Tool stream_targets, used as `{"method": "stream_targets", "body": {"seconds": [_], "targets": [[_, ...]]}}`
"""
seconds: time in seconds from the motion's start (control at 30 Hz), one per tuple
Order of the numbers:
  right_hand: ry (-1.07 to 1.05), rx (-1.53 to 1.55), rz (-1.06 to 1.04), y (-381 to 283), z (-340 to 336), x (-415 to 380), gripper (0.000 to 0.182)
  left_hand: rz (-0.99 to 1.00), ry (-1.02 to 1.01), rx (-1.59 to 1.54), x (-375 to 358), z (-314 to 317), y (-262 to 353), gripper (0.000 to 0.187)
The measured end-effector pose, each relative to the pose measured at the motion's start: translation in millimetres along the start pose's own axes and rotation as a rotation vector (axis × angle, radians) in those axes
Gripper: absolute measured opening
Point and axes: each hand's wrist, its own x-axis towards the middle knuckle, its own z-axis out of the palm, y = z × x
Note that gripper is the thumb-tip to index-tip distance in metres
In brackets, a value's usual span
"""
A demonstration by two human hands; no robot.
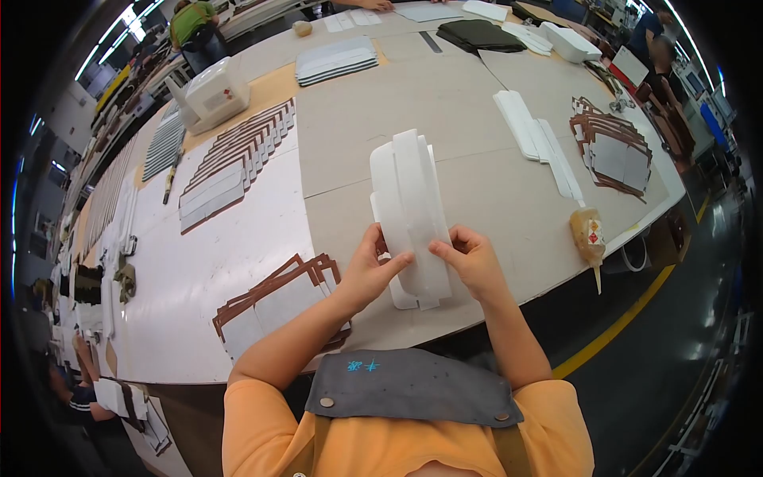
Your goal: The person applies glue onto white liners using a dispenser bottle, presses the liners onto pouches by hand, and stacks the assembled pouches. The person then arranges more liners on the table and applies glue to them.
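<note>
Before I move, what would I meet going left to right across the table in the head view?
Long fanned row of brown-edged sheets, stack of grey sheets, held white pieces, loose white strips, brown-edged pile at right.

Fingers (370,237) partly behind white strips (412,199), bottle label (594,231) illegible; far worker (381,5) cropped

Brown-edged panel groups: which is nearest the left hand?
The front left stack, partly hidden by the left forearm, is nearest. The long row lies farther away; the other stack lies past the right hand.
</note>
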Motion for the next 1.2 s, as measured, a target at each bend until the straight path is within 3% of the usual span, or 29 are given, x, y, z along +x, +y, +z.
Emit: {"method": "stream_targets", "body": {"seconds": [0.13,0.33,0.63,0.73,0.97,1.07,1.2], "targets": [[0.042,0.024,-0.075,-4.1,3.1,-4.5,0.012,-0.066,0.049,-0.106,3.4,1.3,0.6,0.048],[-0.03,0.27,0.022,-12.4,-6.0,-10.3,0.012,-0.129,0.024,-0.273,-0.5,-1.4,7.6,0.048],[0.077,0.007,-0.103,-2.9,-0.1,-11.4,0.011,-0.109,-0.051,-0.29,-7.6,9.3,9.1,0.055],[0.015,0.349,0.082,-14.6,0.2,-14.9,0.012,-0.103,-0.027,-0.332,-5.6,3.2,7.3,0.055],[-0.109,0.332,-0.021,8.1,-16.4,-8.0,0.013,-0.24,-0.08,-0.402,-10.0,0.1,9.7,0.05],[-0.023,0.323,0.006,8.0,-15.8,-5.0,0.011,-0.155,-0.011,-0.346,-12.3,-5.9,7.3,0.048],[0.158,0.162,0.033,12.0,-26.3,6.0,0.011,0.182,0.127,-0.538,-23.0,-29.3,37.8,0.031]]}}
